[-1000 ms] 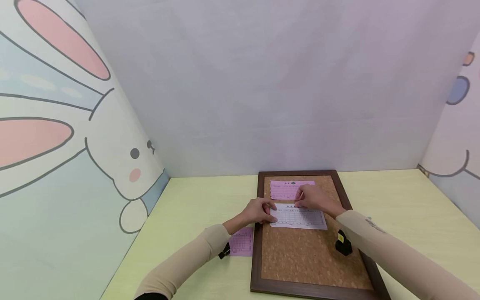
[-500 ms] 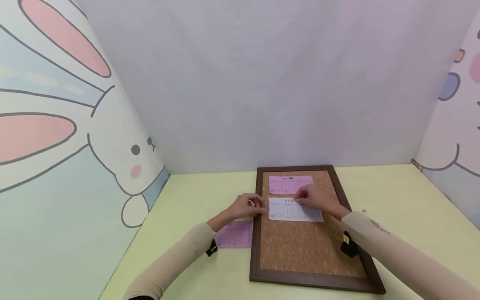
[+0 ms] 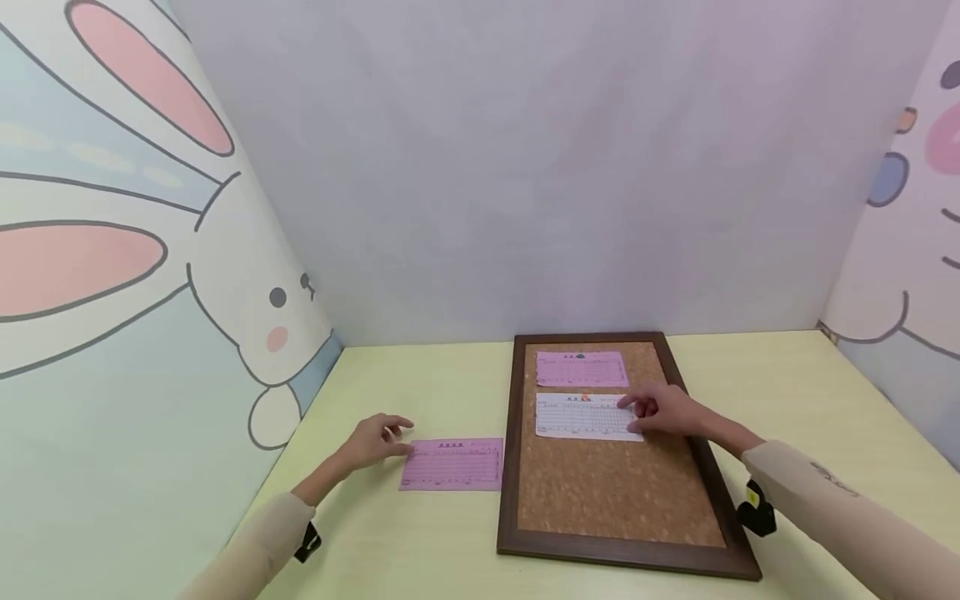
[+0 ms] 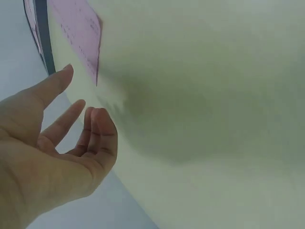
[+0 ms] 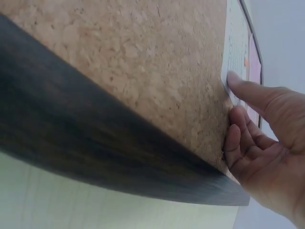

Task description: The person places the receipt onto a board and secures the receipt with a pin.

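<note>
A white printed form (image 3: 573, 421) lies on the corkboard (image 3: 600, 492), with an orange pushpin (image 3: 586, 398) at its top middle. At that form's right end is my right hand (image 3: 667, 408), index finger and thumb spread at the edge. In the right wrist view the thumb (image 5: 248, 90) touches the paper's corner, the other fingers loosely bent beside it. My left hand (image 3: 371, 442) hovers at the left end of a loose pink form (image 3: 453, 465) on the table, holding nothing. The left wrist view shows its relaxed fingers apart from the paper.
Higher on the corkboard, another pink form (image 3: 581, 371) carries a green pushpin (image 3: 580, 357). The board's dark wooden frame (image 3: 630, 554) stands slightly above the pale yellow table (image 3: 405, 533). A grey wall (image 3: 562, 208) rises behind, with rabbit-painted walls at both sides.
My left hand has left the white form and moved left to the loose pink one. The right hand has let go of the orange pushpin and slid right along the white form.
</note>
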The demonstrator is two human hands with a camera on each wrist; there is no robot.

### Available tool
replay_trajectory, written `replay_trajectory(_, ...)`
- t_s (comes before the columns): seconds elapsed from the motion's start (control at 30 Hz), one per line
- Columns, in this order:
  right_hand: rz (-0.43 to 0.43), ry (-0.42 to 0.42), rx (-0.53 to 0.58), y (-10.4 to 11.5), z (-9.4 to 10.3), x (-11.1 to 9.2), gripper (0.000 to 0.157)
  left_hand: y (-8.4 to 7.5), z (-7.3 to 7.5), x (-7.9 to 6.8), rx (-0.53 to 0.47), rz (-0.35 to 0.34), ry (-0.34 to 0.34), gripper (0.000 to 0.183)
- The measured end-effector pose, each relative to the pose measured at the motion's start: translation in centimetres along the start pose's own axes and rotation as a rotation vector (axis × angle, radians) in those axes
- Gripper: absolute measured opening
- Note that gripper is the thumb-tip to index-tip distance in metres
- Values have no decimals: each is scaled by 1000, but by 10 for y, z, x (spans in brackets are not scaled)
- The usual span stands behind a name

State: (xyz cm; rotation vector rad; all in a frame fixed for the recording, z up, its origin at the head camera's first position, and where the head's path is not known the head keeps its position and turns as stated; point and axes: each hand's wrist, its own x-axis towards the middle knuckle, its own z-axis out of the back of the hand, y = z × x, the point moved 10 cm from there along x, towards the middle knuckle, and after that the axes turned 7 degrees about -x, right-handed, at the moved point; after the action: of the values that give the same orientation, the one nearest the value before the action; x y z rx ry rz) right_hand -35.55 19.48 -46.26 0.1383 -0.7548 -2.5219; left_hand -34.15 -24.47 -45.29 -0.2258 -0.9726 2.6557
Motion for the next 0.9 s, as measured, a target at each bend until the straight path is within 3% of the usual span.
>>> replay_trajectory(0.1,32,6,0,-1,1,0,33,6,3,-12,4,14,-11,51)
replay_trajectory(0.2,42,-27,-22,-11,15,-5,37,10,0,-14,-12,43,-8,61)
replay_trajectory(0.37,25,-114,-48,-38,31,-33,41,19,-10,-19,-52,61,19,69)
replay_trajectory(0.43,38,-76,13,-46,27,-46,43,20,-13,-20,-65,48,39,69)
replay_trajectory(0.6,104,108,249,-51,8,-63,51,22,-12,-19,-79,29,51,65)
replay_trajectory(0.7,113,150,293,-50,7,-63,51,22,-12,-16,-101,22,56,60)
replay_trajectory(0.9,44,242,322,-53,10,-60,54,20,-15,-6,-148,30,70,45)
